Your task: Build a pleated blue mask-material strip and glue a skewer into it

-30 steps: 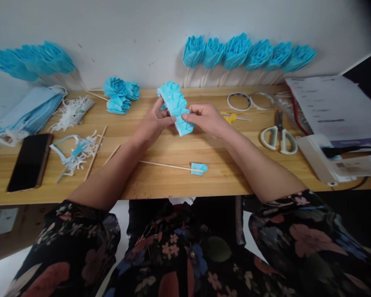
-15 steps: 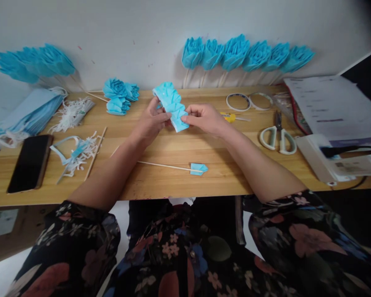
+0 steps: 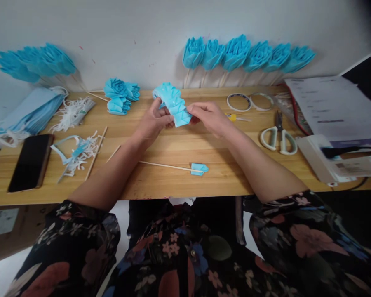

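Pleated blue strip point(image 3: 173, 104), slanting away-left, pinched closed by left hand point(image 3: 152, 122) and right hand point(image 3: 207, 117).

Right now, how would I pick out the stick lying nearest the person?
On the wooden table, look near the front edge, at the middle. A thin stick lies there; unlike the bare sticks farther left, it ends in a small blue folded tip.

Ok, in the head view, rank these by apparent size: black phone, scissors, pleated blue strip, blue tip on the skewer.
1. black phone
2. pleated blue strip and scissors: these look about alike, so no ranking between them
3. blue tip on the skewer: clearly the smallest
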### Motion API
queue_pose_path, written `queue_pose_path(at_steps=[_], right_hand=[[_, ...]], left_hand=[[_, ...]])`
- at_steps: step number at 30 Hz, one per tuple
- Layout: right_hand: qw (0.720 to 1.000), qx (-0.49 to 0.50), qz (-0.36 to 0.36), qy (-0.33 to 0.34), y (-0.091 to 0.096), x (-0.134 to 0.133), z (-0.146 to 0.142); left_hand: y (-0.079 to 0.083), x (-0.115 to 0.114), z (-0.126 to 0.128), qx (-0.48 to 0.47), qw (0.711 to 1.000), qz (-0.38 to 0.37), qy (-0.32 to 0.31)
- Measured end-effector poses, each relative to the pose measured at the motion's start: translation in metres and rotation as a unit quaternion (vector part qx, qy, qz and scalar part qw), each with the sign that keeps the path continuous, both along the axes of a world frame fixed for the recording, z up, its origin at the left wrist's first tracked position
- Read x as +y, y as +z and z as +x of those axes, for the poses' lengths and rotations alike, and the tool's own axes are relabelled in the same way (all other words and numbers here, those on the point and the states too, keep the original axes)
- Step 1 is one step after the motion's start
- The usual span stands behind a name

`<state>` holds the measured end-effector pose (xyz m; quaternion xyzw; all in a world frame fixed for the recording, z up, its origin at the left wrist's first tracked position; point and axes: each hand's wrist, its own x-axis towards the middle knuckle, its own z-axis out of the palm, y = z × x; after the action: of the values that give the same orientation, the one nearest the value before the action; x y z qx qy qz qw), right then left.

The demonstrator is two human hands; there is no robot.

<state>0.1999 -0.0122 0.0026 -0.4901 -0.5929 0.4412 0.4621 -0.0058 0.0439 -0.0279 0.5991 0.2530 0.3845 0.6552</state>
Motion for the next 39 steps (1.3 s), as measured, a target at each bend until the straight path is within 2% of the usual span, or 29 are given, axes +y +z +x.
queue_pose_path(at_steps=[5,11,22,29,36,39], right_hand=[[0.999,-0.022,-0.022,0.012,0.002,-0.003,-0.003],[0.999,-0.053,-0.003,0.008,-0.001,-0.001,-0.002],[0.999,-0.005,-0.036,0.028,0.004,-0.003,-0.006],[0.999,0.022,-0.025,0.037,0.002,-0.001,0.001],[1.0,0.012,-0.009,-0.009,0.003,-0.001,-0.001],[0.998,0.054,0.003,-0.03,0.007,-0.001,0.001]], left_hand=[[-0.003,0.002,0.0,0.001,1.0,0.012,-0.012],[-0.003,0.002,0.002,-0.003,1.0,0.024,-0.018],[0.002,0.001,0.001,-0.002,1.0,0.029,-0.009],[0.001,0.004,-0.001,0.006,1.0,0.025,-0.013],[0.002,-0.001,0.0,0.003,0.999,0.022,-0.045],[0.002,-0.006,0.001,0.007,0.997,-0.008,-0.078]])
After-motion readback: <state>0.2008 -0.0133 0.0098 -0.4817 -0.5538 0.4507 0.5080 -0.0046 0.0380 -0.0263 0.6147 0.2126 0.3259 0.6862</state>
